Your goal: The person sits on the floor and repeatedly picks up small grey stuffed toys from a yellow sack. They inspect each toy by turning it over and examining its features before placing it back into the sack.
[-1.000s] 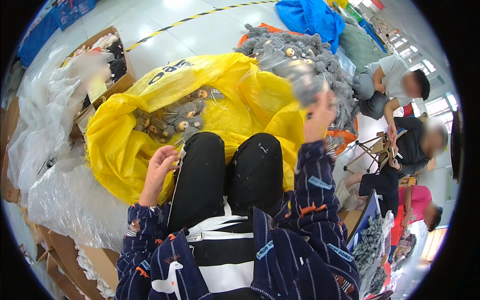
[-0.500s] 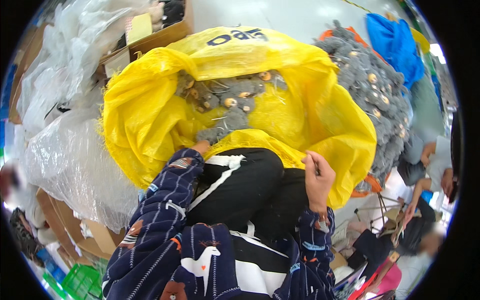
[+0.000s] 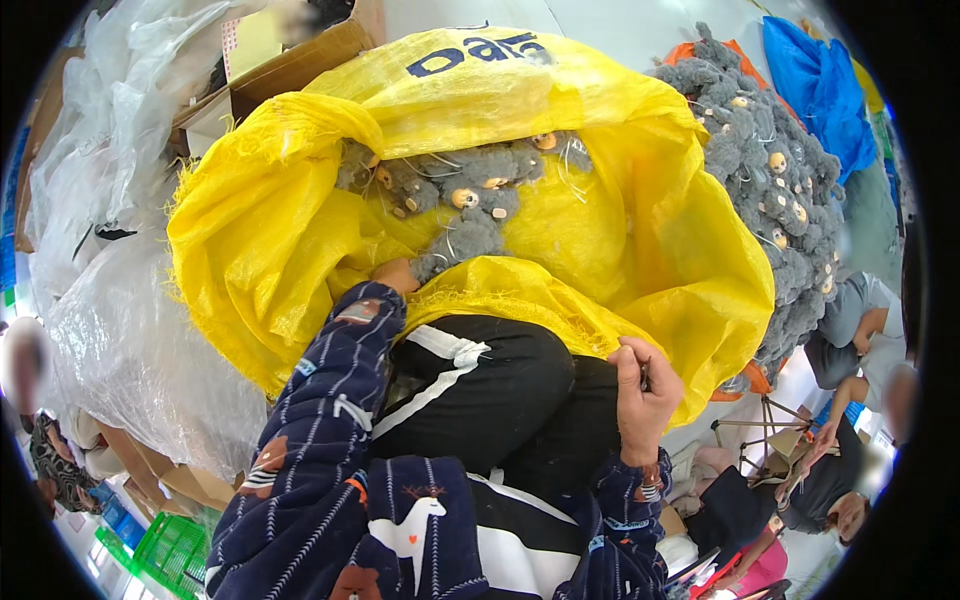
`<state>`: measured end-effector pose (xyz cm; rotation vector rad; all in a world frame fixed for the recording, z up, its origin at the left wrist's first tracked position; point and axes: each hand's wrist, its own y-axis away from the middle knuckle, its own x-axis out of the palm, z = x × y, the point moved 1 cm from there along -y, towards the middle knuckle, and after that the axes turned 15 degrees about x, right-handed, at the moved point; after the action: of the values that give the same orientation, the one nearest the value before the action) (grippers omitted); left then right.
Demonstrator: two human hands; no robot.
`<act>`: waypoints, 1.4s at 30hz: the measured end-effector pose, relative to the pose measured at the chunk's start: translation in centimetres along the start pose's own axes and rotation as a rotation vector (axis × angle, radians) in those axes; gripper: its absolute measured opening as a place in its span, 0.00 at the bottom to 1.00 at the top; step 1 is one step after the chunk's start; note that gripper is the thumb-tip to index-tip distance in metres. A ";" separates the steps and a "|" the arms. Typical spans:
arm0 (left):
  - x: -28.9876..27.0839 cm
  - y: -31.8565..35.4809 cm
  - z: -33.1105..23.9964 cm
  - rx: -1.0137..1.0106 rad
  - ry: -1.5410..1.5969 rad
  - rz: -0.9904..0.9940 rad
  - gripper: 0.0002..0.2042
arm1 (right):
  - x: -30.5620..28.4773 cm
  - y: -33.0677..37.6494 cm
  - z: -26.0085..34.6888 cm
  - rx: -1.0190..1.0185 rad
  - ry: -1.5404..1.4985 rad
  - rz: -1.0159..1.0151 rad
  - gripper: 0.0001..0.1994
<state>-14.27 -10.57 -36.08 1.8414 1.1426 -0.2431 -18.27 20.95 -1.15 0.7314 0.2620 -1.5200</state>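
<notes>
A large yellow woven sack point(image 3: 262, 235) lies wide open in front of my knees. Inside it are several fluffy grey plush toys point(image 3: 468, 237) with small tan faces and white strings. My left hand point(image 3: 396, 276) reaches over the near rim into the sack, beside the nearest grey plush. Its fingers are hidden, so whether it grips anything does not show. At the right part of the near rim, my right hand point(image 3: 648, 398) is closed, thumb and index finger pinching the sack's edge.
A big heap of grey plush toys point(image 3: 772, 215) rises right of the sack, with a blue bag point(image 3: 822, 95) behind it. Clear plastic sheeting point(image 3: 140, 310) and a cardboard box point(image 3: 300, 70) stand left. A green crate point(image 3: 172, 552) is lower left. Other people sit at lower right.
The whole view has shifted a little, so the sack looks larger and further left. My left hand stays at the near rim, and my right hand still pinches the sack's edge.
</notes>
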 end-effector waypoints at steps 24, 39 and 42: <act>-15.0 29.0 -23.5 0.692 1.158 -0.069 0.13 | 4.8 9.3 5.9 -0.395 -0.343 0.305 0.27; -12.6 32.3 -24.5 0.848 1.043 -0.464 0.12 | 3.4 13.4 5.3 0.189 -0.894 0.628 0.10; -11.6 31.5 -24.2 0.737 1.197 -0.451 0.08 | 3.4 13.6 4.9 0.078 -0.702 0.572 0.11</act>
<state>-2.62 -3.09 2.94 2.3840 2.5590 0.3013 -6.38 13.85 4.25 0.2557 -0.5008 -1.1469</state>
